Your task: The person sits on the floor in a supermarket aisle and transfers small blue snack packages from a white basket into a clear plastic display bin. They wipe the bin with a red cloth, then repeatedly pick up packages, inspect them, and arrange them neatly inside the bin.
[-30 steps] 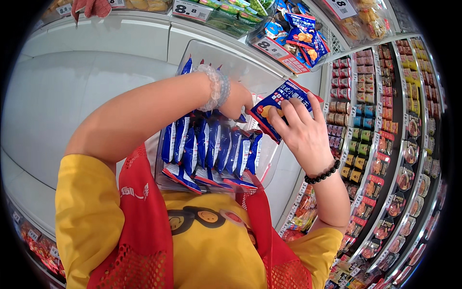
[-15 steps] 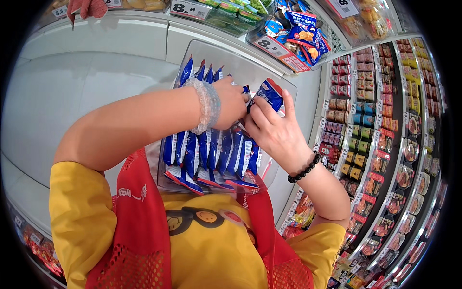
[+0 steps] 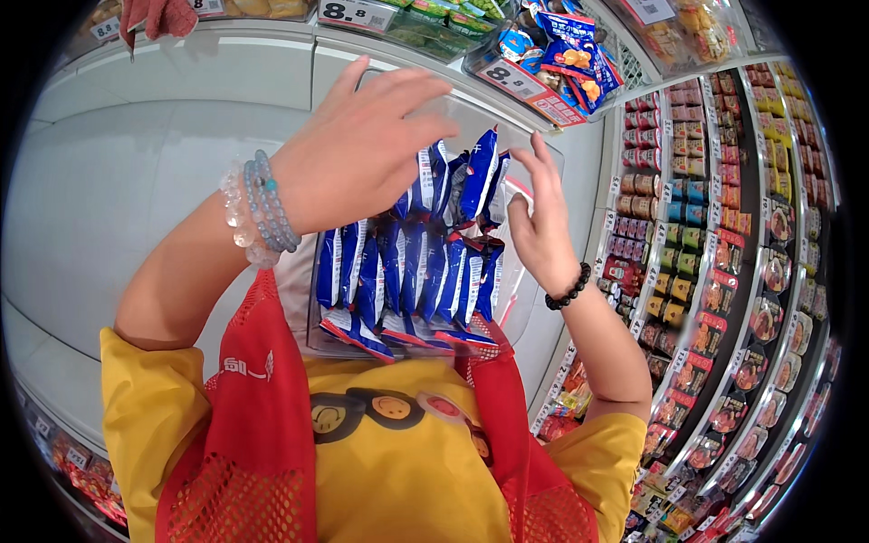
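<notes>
Blue snack packets [image 3: 394, 262] with red edges stand on end in rows inside a clear plastic bin [image 3: 536, 312] in front of me. My left hand [image 3: 362, 145] hovers over the bin's far left part, fingers spread and nothing in them. It hides some of the packets below. At the bin's right side my right hand [image 3: 541, 222] is open, its thumb and fingers apart. Beside that thumb, one taller blue packet [image 3: 478, 176] pokes up above its neighbours. A few packets [image 3: 358, 335] lean flatter along the bin's near edge.
Beyond the bin runs a white display ledge [image 3: 226, 68] with price tags and trays of packaged food. A bin of blue snack bags [image 3: 572, 59] stands at the far right of it. Tall shelves of packaged goods [image 3: 697, 271] line my right. A pink cloth [image 3: 158, 18] hangs at far left.
My left hand has lifted off the packets and moved up and left. My right hand has let go of a blue packet and shifted right; that packet now stands among the others.
</notes>
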A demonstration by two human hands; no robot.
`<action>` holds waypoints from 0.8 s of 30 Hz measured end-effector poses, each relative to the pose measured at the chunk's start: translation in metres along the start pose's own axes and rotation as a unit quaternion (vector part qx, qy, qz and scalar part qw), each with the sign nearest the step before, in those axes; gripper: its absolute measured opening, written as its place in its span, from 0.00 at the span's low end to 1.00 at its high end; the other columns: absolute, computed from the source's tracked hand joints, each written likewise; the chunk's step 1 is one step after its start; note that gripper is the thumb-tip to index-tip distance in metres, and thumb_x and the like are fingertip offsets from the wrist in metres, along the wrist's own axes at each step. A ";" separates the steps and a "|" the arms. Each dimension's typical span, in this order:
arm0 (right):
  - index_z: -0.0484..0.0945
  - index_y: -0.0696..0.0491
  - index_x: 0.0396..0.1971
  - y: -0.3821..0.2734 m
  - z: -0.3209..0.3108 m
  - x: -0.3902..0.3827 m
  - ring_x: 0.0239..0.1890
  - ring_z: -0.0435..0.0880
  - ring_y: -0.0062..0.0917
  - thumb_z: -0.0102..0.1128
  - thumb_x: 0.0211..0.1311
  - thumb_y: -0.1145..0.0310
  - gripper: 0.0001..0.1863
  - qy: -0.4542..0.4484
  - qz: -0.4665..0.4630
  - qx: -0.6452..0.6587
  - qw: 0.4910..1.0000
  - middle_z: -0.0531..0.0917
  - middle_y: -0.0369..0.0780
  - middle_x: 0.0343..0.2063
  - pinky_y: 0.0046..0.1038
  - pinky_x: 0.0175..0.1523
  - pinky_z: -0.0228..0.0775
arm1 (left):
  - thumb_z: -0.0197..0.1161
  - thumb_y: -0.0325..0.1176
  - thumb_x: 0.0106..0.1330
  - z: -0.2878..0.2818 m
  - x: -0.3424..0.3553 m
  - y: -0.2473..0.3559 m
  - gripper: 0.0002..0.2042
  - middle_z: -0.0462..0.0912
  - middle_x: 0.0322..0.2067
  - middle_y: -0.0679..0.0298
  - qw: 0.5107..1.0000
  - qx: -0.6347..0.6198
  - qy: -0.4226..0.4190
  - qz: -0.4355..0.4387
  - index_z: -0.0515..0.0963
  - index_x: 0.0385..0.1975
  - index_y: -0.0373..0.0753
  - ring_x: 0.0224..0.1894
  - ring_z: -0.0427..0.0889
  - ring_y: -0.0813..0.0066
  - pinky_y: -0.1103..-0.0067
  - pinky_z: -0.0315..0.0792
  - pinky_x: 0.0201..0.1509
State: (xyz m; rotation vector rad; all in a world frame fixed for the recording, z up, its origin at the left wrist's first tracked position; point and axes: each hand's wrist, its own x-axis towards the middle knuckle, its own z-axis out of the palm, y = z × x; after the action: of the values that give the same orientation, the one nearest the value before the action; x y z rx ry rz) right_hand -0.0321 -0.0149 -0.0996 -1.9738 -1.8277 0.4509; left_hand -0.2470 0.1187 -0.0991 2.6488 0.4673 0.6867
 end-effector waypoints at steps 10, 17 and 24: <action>0.66 0.52 0.52 -0.035 0.019 0.010 0.59 0.56 0.53 0.59 0.50 0.58 0.29 0.010 0.017 -0.046 0.999 0.54 0.60 0.57 0.40 0.60 0.54 | 0.54 0.29 0.56 0.005 -0.006 0.005 0.09 0.72 0.46 0.58 0.999 -0.027 -0.001 -0.027 0.75 0.36 0.38 0.50 0.69 0.63 0.66 0.56 0.56; 0.51 0.58 0.59 -0.007 0.019 -0.006 0.58 0.58 0.52 0.52 0.51 0.72 0.33 -0.025 0.127 -0.025 0.991 0.52 0.61 0.58 0.35 0.61 0.53 | 0.56 0.27 0.50 0.030 0.040 0.017 0.05 0.80 0.29 0.60 0.988 0.056 -0.141 0.036 0.78 0.27 0.39 0.36 0.78 0.63 0.70 0.68 0.41; 0.51 0.60 0.57 -0.006 0.039 -0.017 0.39 0.75 0.22 0.57 0.53 0.71 0.33 0.125 0.330 0.373 0.858 0.74 0.42 0.37 0.23 0.39 0.69 | 0.56 0.25 0.48 0.069 0.088 0.029 0.08 0.81 0.31 0.55 0.944 0.101 -0.314 -0.012 0.79 0.28 0.39 0.37 0.80 0.61 0.71 0.74 0.38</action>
State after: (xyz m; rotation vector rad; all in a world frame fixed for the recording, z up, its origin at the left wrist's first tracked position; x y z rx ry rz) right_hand -0.0581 -0.0283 -0.1307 -1.8814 -0.5949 0.8891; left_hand -0.1325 0.1104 -0.1083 2.8412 0.3915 -0.2421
